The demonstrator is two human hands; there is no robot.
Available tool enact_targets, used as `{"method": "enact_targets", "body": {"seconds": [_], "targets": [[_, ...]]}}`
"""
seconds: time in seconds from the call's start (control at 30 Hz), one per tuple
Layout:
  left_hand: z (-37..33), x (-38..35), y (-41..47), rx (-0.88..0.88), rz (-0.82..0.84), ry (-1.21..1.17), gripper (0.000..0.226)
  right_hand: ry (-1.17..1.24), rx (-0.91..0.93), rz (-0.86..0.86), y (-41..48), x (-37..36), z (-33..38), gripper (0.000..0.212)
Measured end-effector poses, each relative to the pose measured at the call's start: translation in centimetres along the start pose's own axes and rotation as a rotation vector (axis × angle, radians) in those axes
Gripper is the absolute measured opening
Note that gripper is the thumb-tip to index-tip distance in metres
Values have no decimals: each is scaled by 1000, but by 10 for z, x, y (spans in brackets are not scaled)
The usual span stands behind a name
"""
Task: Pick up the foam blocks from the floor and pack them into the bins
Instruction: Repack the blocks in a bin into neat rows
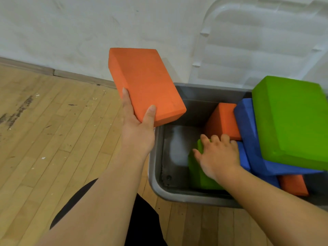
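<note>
Left hand (137,132) grips orange block (145,84) by its near corner, thumb on the top face, fingers pressed along the left side. The block is tilted in the air over the bin's (186,198) left rim and far-left corner. The grey bin sits on the wooden floor (53,130) against the white wall (88,32).

Right hand (219,155) reaches into the bin and holds the low green block (198,176). The fingers are bent over its far edge and the thumb lies on its face. That block stands near the bin's near-left corner.

A blue block (252,135) leans along the right side, with a big green block (292,121) lying on top of it. A second orange block (223,119) stands toward the far wall of the bin, touching the blue one. A third orange block (292,184) shows under the blue one, by the near rim.
</note>
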State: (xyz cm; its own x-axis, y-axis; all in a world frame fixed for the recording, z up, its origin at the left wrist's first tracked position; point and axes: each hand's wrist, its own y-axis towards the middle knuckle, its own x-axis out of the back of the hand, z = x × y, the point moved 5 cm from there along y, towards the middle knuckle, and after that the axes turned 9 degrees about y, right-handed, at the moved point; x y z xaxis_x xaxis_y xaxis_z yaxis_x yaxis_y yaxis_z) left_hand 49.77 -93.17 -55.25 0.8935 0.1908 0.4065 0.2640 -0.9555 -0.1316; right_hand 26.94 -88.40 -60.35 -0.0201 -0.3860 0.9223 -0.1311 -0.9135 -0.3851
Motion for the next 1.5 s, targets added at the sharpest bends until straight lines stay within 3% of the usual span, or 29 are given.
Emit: {"method": "enact_targets", "body": {"seconds": [0.23,0.47,0.63,0.73,0.83,0.93,1.07,1.17,1.5], "targets": [[-15,2,-16,-7,11,100,85,145,-44,-44,4,-16,-16,74],[-48,13,-41,-105,-86,323,99,176,96,61,-26,5,-18,87],[-67,-5,-55,-218,-67,437,76,107,356,-450,-69,81,-47,56],[-80,-21,-59,-253,-23,567,62,23,319,-564,-69,118,-76,60],[-86,-47,-66,-292,34,690,61,-104,61,-415,-50,121,-110,77],[-87,-65,-71,-318,36,745,70,-16,-144,-205,-31,99,-140,86],[-90,-75,-73,-277,58,936,67,83,-110,-205,-31,91,-146,90],[-85,-93,-77,-194,177,1058,77,108,-99,-198,-36,91,-144,90],[26,-149,-87,-7,451,996,88,135,-71,-266,-35,90,-143,90]]}}
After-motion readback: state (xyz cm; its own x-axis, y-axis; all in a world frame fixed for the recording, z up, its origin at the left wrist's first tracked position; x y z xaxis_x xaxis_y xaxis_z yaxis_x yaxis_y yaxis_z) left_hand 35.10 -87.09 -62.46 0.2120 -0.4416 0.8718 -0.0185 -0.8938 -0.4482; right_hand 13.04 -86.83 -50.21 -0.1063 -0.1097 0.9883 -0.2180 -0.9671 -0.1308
